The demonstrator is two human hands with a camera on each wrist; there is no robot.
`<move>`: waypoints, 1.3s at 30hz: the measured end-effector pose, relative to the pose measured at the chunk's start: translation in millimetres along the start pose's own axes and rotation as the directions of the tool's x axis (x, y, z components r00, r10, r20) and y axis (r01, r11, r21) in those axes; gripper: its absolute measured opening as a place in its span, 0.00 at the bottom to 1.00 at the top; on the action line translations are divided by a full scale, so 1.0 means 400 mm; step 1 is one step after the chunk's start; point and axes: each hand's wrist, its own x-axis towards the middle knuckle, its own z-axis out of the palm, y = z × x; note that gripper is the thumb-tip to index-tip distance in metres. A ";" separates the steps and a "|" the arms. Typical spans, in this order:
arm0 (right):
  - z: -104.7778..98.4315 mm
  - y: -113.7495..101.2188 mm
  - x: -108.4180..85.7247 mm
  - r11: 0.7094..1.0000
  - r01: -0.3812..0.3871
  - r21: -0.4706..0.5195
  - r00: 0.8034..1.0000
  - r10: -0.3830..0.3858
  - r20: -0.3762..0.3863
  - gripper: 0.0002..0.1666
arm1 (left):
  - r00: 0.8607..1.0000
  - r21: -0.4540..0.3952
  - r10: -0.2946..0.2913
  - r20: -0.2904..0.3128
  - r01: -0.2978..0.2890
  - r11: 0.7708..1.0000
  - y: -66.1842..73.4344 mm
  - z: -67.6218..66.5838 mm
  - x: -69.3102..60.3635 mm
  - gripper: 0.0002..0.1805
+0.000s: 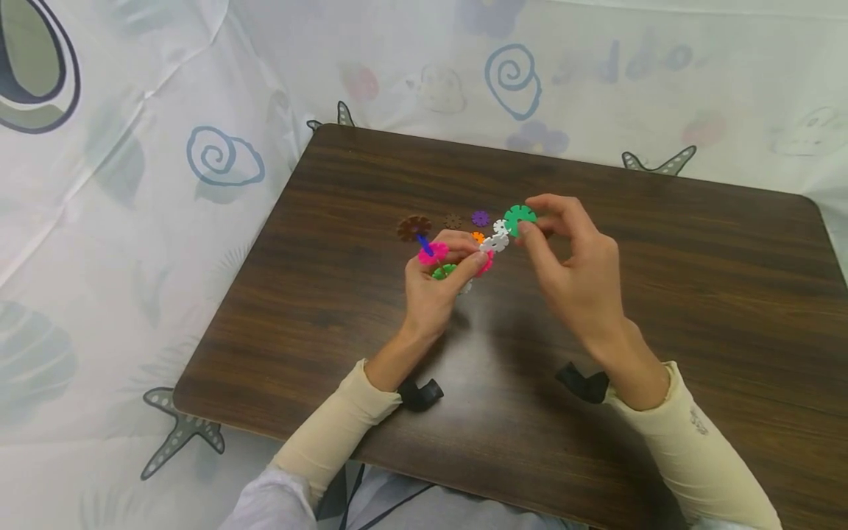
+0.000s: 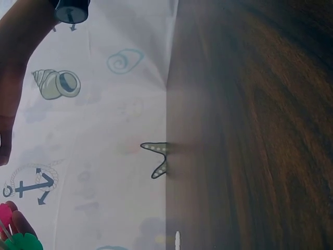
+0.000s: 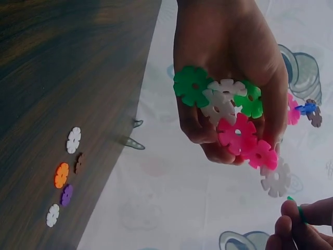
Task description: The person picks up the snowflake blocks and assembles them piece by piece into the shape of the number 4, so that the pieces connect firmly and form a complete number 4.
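Observation:
My left hand (image 1: 424, 298) holds a cluster of slotted plastic discs joined edge to edge. In the right wrist view the cluster has pink discs (image 3: 238, 134), white discs (image 3: 218, 108) and green discs (image 3: 192, 86), with a blue disc (image 3: 307, 108) and a brown disc (image 3: 315, 115) at its far end. A white disc (image 3: 276, 178) sticks out from the cluster toward my right hand (image 1: 589, 272). Between thumb and fingers, my right hand pinches a single green disc (image 1: 516, 214). In the right wrist view that disc is edge-on, a small gap from the white one.
Loose discs lie on the dark wooden table (image 1: 298, 331): white (image 3: 73, 140), orange (image 3: 61, 175), brown (image 3: 79, 163), purple (image 3: 66, 195) and another white one (image 3: 52, 215). A pale patterned cloth (image 1: 397, 66) hangs behind the table and at its left.

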 end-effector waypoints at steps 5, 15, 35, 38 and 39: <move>0.006 0.004 -0.001 0.999 0.028 -0.027 0.999 -0.028 0.022 0.15 | 1.000 0.006 -0.003 -0.001 0.003 1.000 0.001 0.001 -0.002 0.08; 0.013 0.005 0.002 0.985 0.135 -0.108 0.990 -0.131 0.044 0.13 | 1.000 -0.065 -0.013 0.008 0.014 0.998 0.005 0.010 0.003 0.10; 0.022 0.004 0.003 0.991 0.116 -0.068 0.991 -0.111 0.069 0.14 | 1.000 0.024 -0.005 -0.017 0.006 1.000 0.007 -0.002 0.010 0.10; 0.019 0.005 0.005 0.992 0.106 -0.063 0.992 -0.101 0.080 0.15 | 0.998 0.001 -0.056 0.005 0.056 0.998 0.009 -0.005 0.015 0.12; 0.018 0.005 0.006 0.994 0.099 -0.056 0.992 -0.094 0.086 0.16 | 0.997 -0.008 -0.070 0.011 0.070 0.997 0.010 -0.006 0.016 0.12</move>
